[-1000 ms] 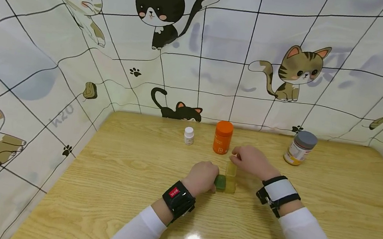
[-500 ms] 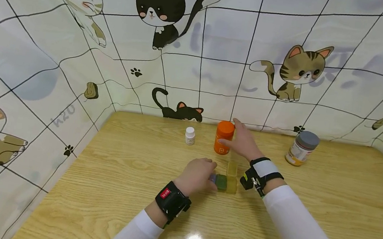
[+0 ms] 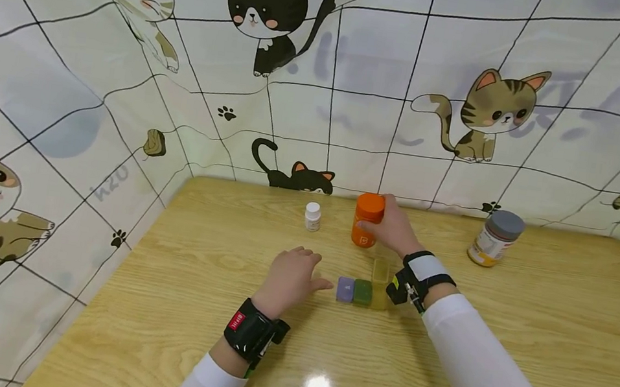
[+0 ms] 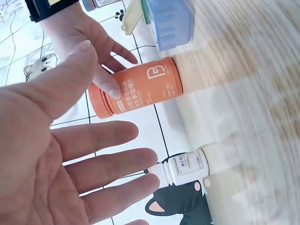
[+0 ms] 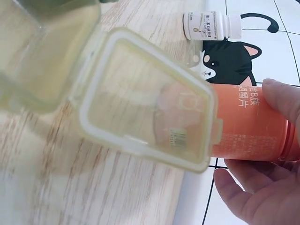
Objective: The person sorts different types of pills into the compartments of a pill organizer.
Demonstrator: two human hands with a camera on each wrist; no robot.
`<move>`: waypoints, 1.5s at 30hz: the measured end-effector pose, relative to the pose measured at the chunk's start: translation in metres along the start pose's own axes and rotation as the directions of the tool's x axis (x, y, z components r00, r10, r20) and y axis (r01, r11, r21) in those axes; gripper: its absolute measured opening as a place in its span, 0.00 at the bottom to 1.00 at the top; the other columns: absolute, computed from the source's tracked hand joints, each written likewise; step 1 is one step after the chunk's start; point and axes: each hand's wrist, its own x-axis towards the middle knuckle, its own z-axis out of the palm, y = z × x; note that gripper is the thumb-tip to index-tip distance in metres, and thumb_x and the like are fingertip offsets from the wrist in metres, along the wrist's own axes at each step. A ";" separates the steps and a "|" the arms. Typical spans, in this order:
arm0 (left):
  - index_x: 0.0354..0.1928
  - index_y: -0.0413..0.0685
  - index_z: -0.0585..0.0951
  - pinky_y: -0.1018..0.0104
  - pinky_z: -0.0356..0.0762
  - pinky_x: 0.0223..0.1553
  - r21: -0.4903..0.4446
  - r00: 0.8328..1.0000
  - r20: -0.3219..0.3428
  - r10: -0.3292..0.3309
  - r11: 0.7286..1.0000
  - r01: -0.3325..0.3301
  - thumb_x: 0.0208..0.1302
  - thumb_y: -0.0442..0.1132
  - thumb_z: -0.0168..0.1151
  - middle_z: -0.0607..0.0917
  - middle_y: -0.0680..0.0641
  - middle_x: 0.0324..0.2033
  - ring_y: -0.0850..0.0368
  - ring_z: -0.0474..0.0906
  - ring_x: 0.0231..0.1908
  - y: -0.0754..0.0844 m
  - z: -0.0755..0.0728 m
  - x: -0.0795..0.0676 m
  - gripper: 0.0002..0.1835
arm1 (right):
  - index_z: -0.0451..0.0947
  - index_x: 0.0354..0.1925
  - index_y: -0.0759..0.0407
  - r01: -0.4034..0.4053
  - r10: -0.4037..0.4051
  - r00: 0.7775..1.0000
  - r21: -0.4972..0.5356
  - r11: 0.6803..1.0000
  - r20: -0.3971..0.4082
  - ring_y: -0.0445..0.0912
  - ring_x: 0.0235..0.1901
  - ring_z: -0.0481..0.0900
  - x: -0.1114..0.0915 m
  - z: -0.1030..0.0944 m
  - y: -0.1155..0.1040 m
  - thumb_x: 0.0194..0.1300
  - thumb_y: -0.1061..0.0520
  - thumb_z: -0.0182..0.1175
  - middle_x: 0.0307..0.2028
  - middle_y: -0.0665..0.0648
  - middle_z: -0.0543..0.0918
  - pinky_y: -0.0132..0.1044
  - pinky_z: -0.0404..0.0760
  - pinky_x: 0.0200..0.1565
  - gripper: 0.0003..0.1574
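Observation:
My right hand (image 3: 396,230) grips an orange tablet bottle (image 3: 364,234) with pale lettering, thumb on the near side and fingers behind. The bottle stands upright at the back of the table. In front of it sits a small pill organizer with purple (image 3: 345,290), green and yellow (image 3: 379,298) compartments. Its yellow see-through lid (image 5: 95,96) is open, and in the right wrist view it overlaps the bottle. To the left of the purple compartment, my left hand (image 3: 286,282) hovers with spread fingers, holding nothing; the left wrist view shows its palm (image 4: 28,173).
A small white bottle (image 3: 312,218) stands left of the orange one. Farther right is a jar (image 3: 493,241) with a grey lid and a white and yellow label. Behind the wooden table (image 3: 175,280) hangs a cloth printed with cats.
My right hand has moved from the yellow lid to the orange bottle and taken hold of it. The left hand has let go of the organizer and drawn back left, uncovering the purple compartment.

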 end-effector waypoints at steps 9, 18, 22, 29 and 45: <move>0.48 0.40 0.79 0.49 0.73 0.47 -0.023 1.000 -0.025 -0.012 1.000 0.012 0.58 0.57 0.60 0.81 0.42 0.45 0.48 0.73 0.49 -0.004 -0.002 -0.005 0.27 | 0.53 0.58 0.70 0.040 -0.040 0.999 0.014 0.999 -0.014 0.60 0.50 0.70 -0.005 -0.001 0.007 0.60 0.56 0.61 0.52 0.70 0.70 0.55 0.70 0.52 0.38; 0.48 0.39 0.79 0.49 0.73 0.45 -0.025 0.994 -0.109 -0.013 1.000 0.010 0.60 0.57 0.59 0.82 0.41 0.44 0.48 0.74 0.48 -0.010 -0.016 -0.005 0.27 | 0.58 0.56 0.67 0.207 -0.204 0.972 0.015 0.978 -0.116 0.57 0.46 0.73 -0.029 -0.041 -0.032 0.59 0.54 0.63 0.49 0.68 0.73 0.54 0.73 0.49 0.35; 0.49 0.39 0.78 0.51 0.74 0.44 -0.047 0.995 -0.095 -0.002 0.999 -0.003 0.60 0.56 0.59 0.82 0.41 0.44 0.47 0.74 0.47 -0.009 -0.020 -0.006 0.27 | 0.60 0.55 0.66 0.288 -0.282 0.950 0.036 0.957 -0.134 0.54 0.44 0.74 -0.063 -0.052 -0.044 0.57 0.55 0.64 0.48 0.65 0.74 0.53 0.75 0.46 0.33; 0.54 0.38 0.75 0.53 0.71 0.51 -0.217 1.000 0.025 0.001 0.976 0.004 0.61 0.54 0.59 0.79 0.40 0.49 0.46 0.72 0.51 -0.001 -0.020 -0.010 0.29 | 0.63 0.54 0.64 0.352 -0.345 0.934 0.072 0.933 -0.088 0.49 0.42 0.77 -0.124 -0.027 -0.037 0.53 0.59 0.67 0.46 0.61 0.77 0.48 0.79 0.40 0.33; 0.61 0.40 0.69 0.59 0.66 0.56 -0.695 0.954 0.182 0.238 0.717 -0.046 0.56 0.43 0.66 0.74 0.44 0.57 0.56 0.67 0.56 0.021 -0.009 -0.030 0.31 | 0.65 0.51 0.61 0.248 -0.254 0.967 0.171 0.953 0.014 0.47 0.43 0.77 -0.183 0.017 -0.017 0.48 0.60 0.70 0.44 0.57 0.79 0.43 0.79 0.42 0.34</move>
